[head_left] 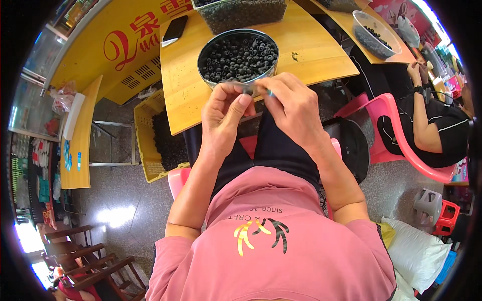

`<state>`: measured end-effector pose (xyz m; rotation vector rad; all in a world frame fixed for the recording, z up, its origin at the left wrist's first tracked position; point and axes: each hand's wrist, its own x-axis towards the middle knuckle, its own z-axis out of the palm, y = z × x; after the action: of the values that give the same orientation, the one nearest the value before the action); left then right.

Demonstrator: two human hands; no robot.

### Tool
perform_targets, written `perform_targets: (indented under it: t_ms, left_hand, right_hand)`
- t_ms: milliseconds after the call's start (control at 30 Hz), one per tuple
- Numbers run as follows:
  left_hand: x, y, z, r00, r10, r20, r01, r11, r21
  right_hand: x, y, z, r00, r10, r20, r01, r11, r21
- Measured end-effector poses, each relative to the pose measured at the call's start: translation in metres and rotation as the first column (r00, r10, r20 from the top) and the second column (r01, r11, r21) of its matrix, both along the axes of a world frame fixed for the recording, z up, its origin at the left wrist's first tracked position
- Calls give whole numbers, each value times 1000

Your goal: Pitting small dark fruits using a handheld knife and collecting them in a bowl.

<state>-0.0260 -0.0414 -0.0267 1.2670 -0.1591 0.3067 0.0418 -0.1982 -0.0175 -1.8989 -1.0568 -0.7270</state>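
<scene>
My two hands meet just over the table's near edge, in front of a round tub [202, 73] full of small black ring-shaped parts [236, 56]. Thumb and forefinger of my left hand [221, 120] pinch one small black part [248, 91]. Close against it, my right hand [297, 111] has its fingers closed on a slim thing with a blue bit [270, 93] showing; most of it is hidden by the fingers and its kind is unclear.
Behind the tub stands a clear rectangular bin [241, 17] of black parts, with a phone [175, 27] to its left. A yellow crate [148, 150] of black pieces sits at lower left. On the right, another person [427, 120] sits in a pink chair [401, 135] near a clear bowl [374, 37].
</scene>
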Motion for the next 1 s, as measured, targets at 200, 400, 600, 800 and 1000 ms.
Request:
perform_targets:
  t_ms: [200,400,600,800,1000]
  left_hand:
    - [-1,0,-4,1000,0,-26,-2,999,-49]
    - [2,-3,-11,995,81,49,-80,996,-28]
    - [0,0,-11,982,136,130,-152,981,122]
    - [-7,15,-3,976,201,88,-213,965,151]
    - [0,130,4,717,668,198,-669,579,467]
  right_hand:
    - [4,-6,-4,898,1,-440,79,983,165]
    - [-14,2,6,559,379,-737,-98,913,395]
    - [-16,5,5,437,493,-752,-84,855,512]
    - [-15,7,3,481,448,-753,-92,880,465]
    - [9,-14,-2,593,353,-724,25,890,455]
